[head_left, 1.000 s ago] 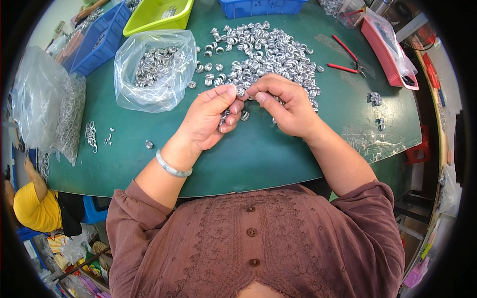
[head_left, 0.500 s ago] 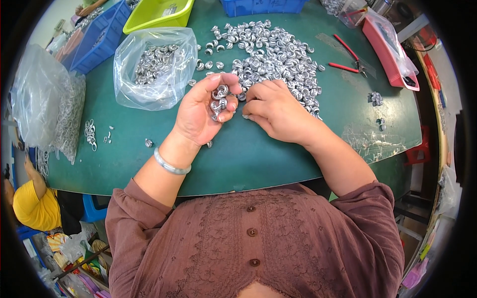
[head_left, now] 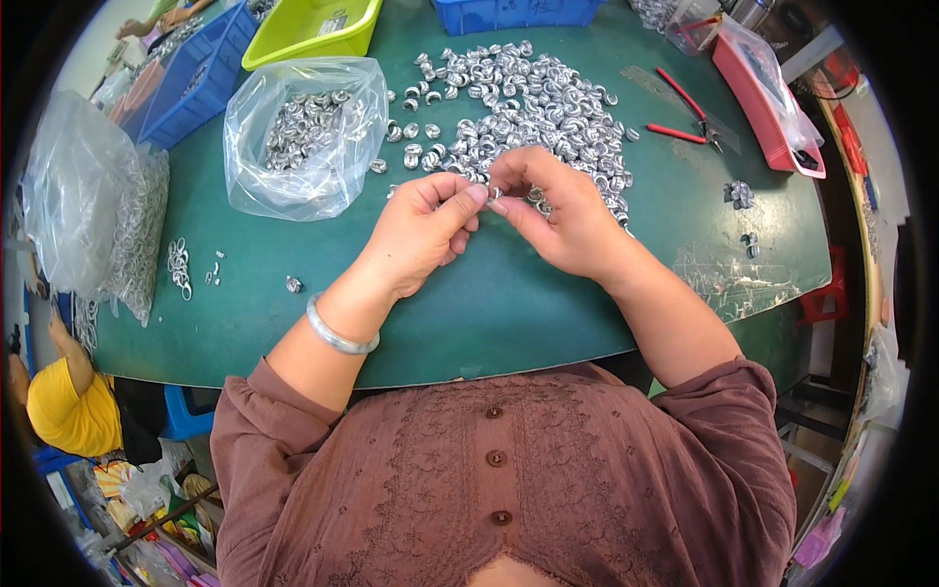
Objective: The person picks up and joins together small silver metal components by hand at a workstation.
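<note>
My left hand [head_left: 416, 230], a pale bangle [head_left: 339, 331] on its wrist, is closed with the back of the hand turned up. Its thumb and forefinger meet the fingertips of my right hand [head_left: 569, 217] at a small silver ring [head_left: 495, 194], which both pinch. Whether more rings sit inside the left palm is hidden. Just beyond my hands spreads a heap of silver rings [head_left: 553, 108] on the green table [head_left: 509, 313]. To the left, a clear plastic bag [head_left: 245, 171] stands with its mouth spread and more rings [head_left: 305, 129] inside.
Red-handled pliers [head_left: 682, 93] and a pink basket [head_left: 758, 117] lie at right. A lime basket [head_left: 284, 39] and blue crates [head_left: 201, 83] line the far side. A full plastic bag [head_left: 93, 196] stands far left. A person in yellow [head_left: 70, 406] sits beyond it.
My left hand has turned over from palm-up, hiding the rings that lay in it. My right hand has risen slightly from the table, and the fingertips of both hands now meet at one ring.
</note>
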Demonstrator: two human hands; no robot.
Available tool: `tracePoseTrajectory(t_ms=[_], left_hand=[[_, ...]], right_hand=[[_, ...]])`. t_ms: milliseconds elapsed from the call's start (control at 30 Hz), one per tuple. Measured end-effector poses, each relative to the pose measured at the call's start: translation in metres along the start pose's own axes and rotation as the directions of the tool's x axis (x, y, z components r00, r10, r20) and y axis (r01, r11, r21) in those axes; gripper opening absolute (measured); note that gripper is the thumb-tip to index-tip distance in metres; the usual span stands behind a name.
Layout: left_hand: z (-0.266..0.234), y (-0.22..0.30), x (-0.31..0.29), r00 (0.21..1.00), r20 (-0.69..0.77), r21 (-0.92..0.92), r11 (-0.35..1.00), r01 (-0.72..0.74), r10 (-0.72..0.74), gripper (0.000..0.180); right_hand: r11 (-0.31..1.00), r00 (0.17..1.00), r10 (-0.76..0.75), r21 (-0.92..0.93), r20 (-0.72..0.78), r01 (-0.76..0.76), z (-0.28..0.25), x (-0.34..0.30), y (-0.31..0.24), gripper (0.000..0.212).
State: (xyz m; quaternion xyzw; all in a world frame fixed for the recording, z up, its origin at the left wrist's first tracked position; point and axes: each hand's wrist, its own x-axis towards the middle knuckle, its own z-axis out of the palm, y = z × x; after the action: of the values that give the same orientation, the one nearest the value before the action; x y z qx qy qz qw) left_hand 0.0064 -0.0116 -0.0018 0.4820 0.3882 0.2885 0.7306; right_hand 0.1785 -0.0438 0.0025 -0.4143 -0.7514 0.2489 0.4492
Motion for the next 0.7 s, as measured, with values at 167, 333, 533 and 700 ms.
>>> tracePoseTrajectory(t_ms=[167, 333, 533, 700], left_hand=[[-0.0021, 0.0008, 0.0, 0.998, 0.054, -0.1, 0.994, 0.041, -0.035, 0.012], [-0.0038, 0.001, -0.0003, 0.993, 0.105, -0.163, 0.984, 0.068, -0.051, 0.012], [-0.0025, 0.0001, -0.0006, 0.994, 0.098, -0.141, 0.989, 0.054, -0.04, 0.012], [0.0001, -0.0027, 0.0002, 0.996, 0.056, 0.001, 0.997, -0.076, 0.075, 0.014]], right_hand=[[0.998, 0.999, -0.049, 0.027, -0.007, 0.049, 0.0006, 0.0007, 0.0003, 0.035], [0.994, 0.994, -0.106, 0.007, -0.017, 0.106, 0.0009, 0.0008, 0.0001, 0.04], [0.995, 0.995, -0.1, 0.028, -0.008, 0.101, 0.0014, 0.0003, -0.0004, 0.041], [0.993, 0.992, -0.119, -0.023, -0.051, 0.118, 0.0034, 0.0007, 0.0019, 0.029]])
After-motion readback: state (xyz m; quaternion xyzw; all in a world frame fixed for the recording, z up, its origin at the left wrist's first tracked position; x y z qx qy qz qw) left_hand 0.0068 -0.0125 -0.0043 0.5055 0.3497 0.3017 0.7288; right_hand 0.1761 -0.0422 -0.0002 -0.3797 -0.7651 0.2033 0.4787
